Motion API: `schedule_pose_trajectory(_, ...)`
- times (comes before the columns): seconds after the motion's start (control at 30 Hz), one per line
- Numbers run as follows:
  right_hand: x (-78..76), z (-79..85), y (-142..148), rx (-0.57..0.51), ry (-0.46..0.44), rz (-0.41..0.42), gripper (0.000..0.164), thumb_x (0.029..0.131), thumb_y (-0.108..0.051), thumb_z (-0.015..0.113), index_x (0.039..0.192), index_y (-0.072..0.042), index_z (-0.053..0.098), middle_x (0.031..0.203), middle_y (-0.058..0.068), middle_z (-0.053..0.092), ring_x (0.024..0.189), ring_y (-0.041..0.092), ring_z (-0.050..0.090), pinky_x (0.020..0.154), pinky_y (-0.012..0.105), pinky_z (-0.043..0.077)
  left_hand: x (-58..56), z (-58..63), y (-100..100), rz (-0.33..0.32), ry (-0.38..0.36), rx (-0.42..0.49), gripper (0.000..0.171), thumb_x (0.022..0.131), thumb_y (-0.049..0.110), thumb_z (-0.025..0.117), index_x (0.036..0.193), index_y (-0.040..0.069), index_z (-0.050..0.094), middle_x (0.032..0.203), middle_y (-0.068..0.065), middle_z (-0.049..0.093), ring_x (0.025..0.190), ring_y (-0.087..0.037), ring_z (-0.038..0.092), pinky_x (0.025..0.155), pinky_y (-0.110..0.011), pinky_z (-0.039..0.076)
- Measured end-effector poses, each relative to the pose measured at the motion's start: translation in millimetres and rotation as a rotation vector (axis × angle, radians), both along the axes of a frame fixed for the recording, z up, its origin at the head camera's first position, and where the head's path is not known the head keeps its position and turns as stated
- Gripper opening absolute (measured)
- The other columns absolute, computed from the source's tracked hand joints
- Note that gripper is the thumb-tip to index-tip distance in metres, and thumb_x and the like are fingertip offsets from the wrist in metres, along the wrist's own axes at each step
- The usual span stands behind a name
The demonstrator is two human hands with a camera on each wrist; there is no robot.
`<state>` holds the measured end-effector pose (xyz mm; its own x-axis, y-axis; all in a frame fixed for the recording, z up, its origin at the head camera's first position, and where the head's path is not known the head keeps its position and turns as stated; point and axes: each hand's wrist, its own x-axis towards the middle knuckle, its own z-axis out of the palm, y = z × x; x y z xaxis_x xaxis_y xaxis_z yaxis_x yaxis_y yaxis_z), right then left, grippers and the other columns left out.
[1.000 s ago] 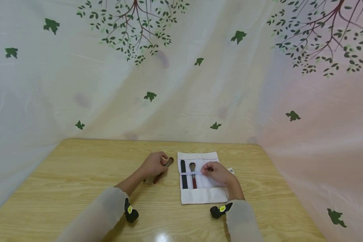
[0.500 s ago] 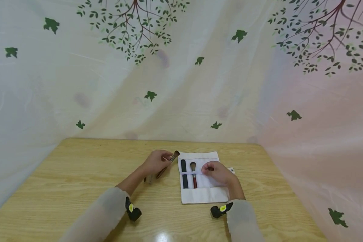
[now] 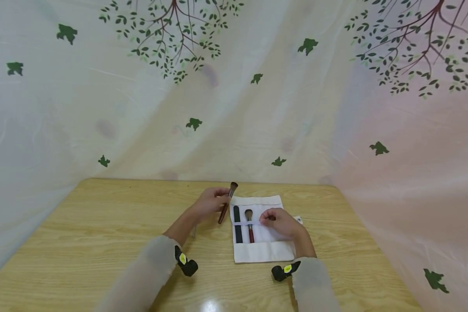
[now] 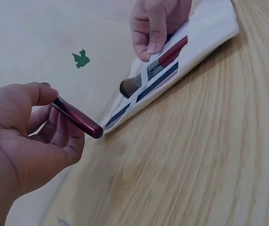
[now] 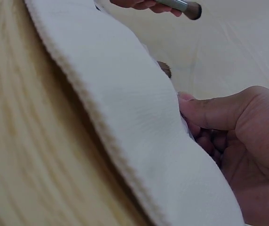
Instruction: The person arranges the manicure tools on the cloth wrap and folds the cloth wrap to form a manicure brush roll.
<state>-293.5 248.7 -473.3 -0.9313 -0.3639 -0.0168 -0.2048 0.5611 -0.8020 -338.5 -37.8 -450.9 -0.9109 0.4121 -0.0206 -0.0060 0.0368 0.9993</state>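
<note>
My left hand [image 3: 209, 203] pinches a makeup brush [image 4: 80, 120] with a glossy dark red handle, raised beside the far left corner of a white brush roll [image 3: 257, 252]. Its bristles point up and away, its handle end down. On the opened roll, my right hand [image 3: 282, 223] pinches the pale elastic band [image 4: 144, 75] between thumb and fingers. Under that band lie a flat black strip [image 3: 237, 223] at the left and a second makeup brush [image 3: 248, 214] with a red handle. The lower ends of both sit by the roll's front pocket. My right hand covers the roll's right part.
The roll lies on a wood-grain table [image 3: 113, 242]. A small thin item [image 3: 194, 232] lies left of the roll, partly behind my left wrist. A white tag [image 3: 298, 220] sticks out at the roll's right side. A leaf-patterned curtain [image 3: 148, 130] hangs behind the table.
My left hand has lifted the brush off the table and carried it right and away toward the roll, tipping it more upright. The right hand stays in place on the band.
</note>
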Motion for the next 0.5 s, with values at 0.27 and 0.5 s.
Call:
schedule_pose_trajectory(0.27, -1.4, -0.2, 0, 0.000, -0.004, 0.007, 0.009, 0.101, -0.003, 0.062, 0.099, -0.001, 0.070, 0.092, 0.003, 0.064, 0.089, 0.018, 0.055, 0.083, 0.032, 0.046, -3.5, -0.9, 24, -0.014, -0.060, 0.113, 0.039, 0.107, 0.008, 0.053, 0.141, -0.009, 0.050, 0.137, -0.028, 0.055, 0.124, -0.036, 0.053, 0.091, -0.037, 0.052)
schedule_pose_trajectory(0.5, -1.6, -0.4, 1, 0.020, 0.002, 0.003, 0.009, 0.101, -0.005, 0.062, 0.100, -0.002, 0.071, 0.094, 0.002, 0.066, 0.090, 0.017, 0.056, 0.086, 0.033, 0.047, -7.9, -3.4, 52, 0.059, -0.081, 0.162, 0.045, 0.103, 0.009, 0.061, 0.144, -0.005, 0.049, 0.137, -0.028, 0.056, 0.124, -0.035, 0.057, 0.095, -0.039, 0.054)
